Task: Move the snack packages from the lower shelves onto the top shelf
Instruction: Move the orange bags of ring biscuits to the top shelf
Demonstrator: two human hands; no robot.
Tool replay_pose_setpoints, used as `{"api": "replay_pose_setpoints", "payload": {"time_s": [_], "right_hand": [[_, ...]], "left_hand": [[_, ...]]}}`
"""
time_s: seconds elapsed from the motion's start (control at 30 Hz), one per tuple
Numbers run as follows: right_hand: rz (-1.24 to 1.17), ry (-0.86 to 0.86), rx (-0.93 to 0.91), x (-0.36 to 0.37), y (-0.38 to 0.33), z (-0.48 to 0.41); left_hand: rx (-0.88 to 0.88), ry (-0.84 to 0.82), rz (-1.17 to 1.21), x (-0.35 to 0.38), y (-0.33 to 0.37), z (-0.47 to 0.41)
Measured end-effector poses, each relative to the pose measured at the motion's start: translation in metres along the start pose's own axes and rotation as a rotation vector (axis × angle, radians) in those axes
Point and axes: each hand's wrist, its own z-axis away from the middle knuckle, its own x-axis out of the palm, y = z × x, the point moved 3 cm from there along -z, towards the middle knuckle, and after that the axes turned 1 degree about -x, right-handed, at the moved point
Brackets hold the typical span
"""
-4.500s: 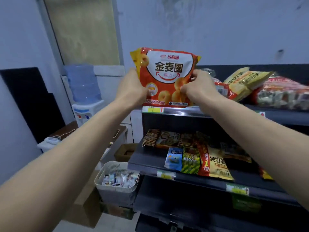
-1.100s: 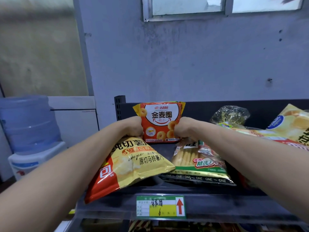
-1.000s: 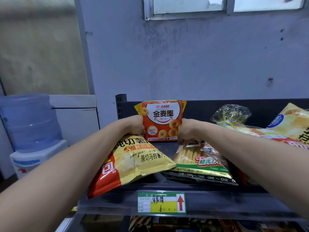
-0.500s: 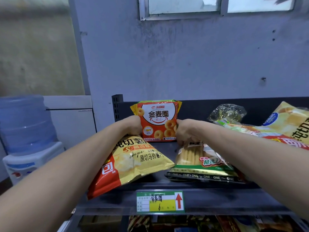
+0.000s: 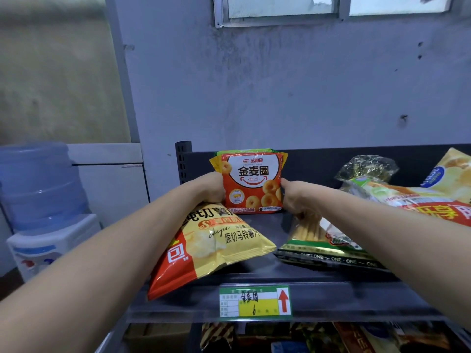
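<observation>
Head camera faces top shelf [image 5: 331, 304] (close).

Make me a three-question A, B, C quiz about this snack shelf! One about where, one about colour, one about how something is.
1. Where is the orange ring-snack packet? A. at the back of the top shelf B. on the floor C. in a basket
2. What colour is the price label's arrow? A. blue B. red C. black
3. How is the packet? A. lying flat B. torn open C. standing upright
Answers: A, it stands by the back panel; B, the arrow is red; C, left hand and right hand hold it upright.
</observation>
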Motion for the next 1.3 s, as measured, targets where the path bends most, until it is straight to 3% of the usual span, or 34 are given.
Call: {"api": "replay_pose_setpoints", "payload": {"time_s": [0.17, 0.3, 0.43, 0.57, 0.7, 0.9, 1.1, 1.3], "right_hand": [[-0.006, -0.061, 0.222, 0.008, 0.005, -0.007], [-0.019, 0.007, 0.253, 0.005, 0.004, -0.003], [-0.080, 0.137, 0.185, -0.003, -0.003, 0.010], [-0.055, 0.278, 0.075, -0.011, -0.014, 0.024], [0.007, 0.298, -0.077, -0.019, -0.027, 0.044], [0.100, 0.300, -0.281, -0.028, -0.031, 0.105], [0.169, 0.382, -0.290, -0.019, -0.006, 0.154], [0.237, 0.376, -0.293, -0.011, 0.047, 0.207]], "left_hand": [[-0.043, 0.069, 0.080, 0.001, -0.003, -0.007], [-0.102, 0.162, 0.109, -0.007, -0.006, -0.004], [-0.099, 0.144, 0.112, -0.011, -0.003, 0.003], [-0.039, 0.237, 0.032, -0.017, 0.002, 0.012], [0.144, 0.355, -0.103, -0.025, 0.024, 0.037], [0.410, 0.383, -0.141, -0.028, 0.058, 0.104], [0.528, 0.341, -0.071, -0.005, 0.088, 0.173], [0.507, 0.287, -0.110, 0.027, 0.123, 0.214]]}}
